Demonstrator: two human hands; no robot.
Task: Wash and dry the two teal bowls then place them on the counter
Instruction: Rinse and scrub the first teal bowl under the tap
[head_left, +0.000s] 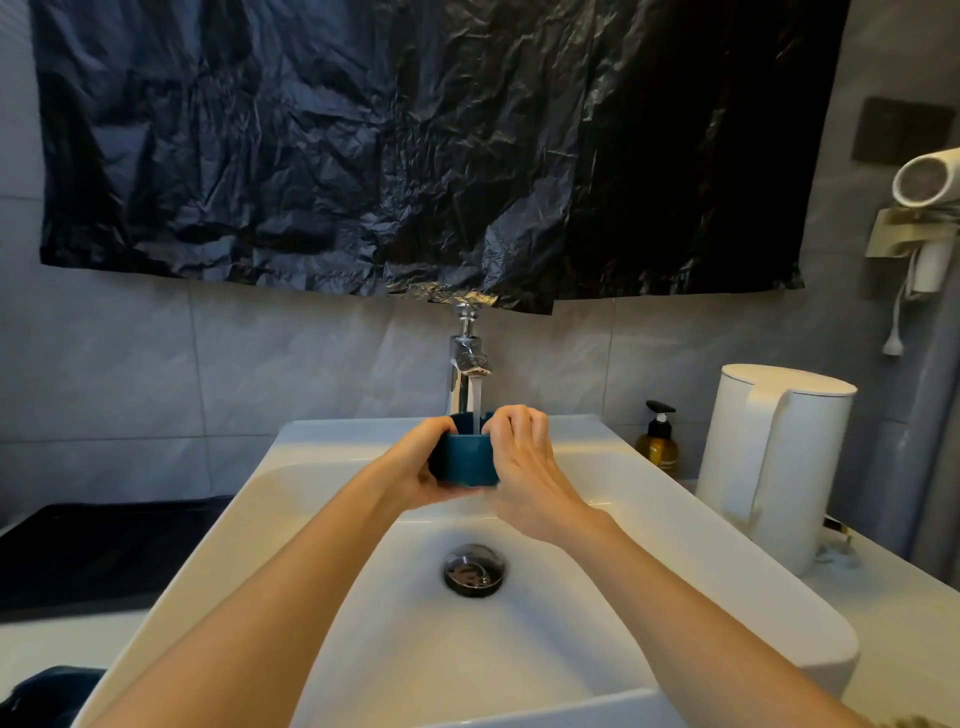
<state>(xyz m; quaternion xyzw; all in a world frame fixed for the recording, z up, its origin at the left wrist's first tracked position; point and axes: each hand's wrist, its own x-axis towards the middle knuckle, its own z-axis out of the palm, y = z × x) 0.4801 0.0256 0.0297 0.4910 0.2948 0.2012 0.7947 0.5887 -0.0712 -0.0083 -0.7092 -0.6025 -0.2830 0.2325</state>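
A teal bowl (465, 460) is held upright over the white sink (322, 597), right under the chrome faucet (467, 364). Water runs from the spout into the bowl. My left hand (421, 467) grips the bowl's left side and cups it from below. My right hand (519, 457) holds the right side, with its fingers curled over the rim. A dark teal object (47, 696) shows at the bottom left corner; whether it is the other bowl I cannot tell.
The drain (474, 570) lies in the basin below my hands. A white kettle (774, 462) and an amber pump bottle (658, 439) stand on the counter at the right. A dark mat (93, 551) covers the counter at the left. Black plastic sheeting (415, 145) hangs above the faucet.
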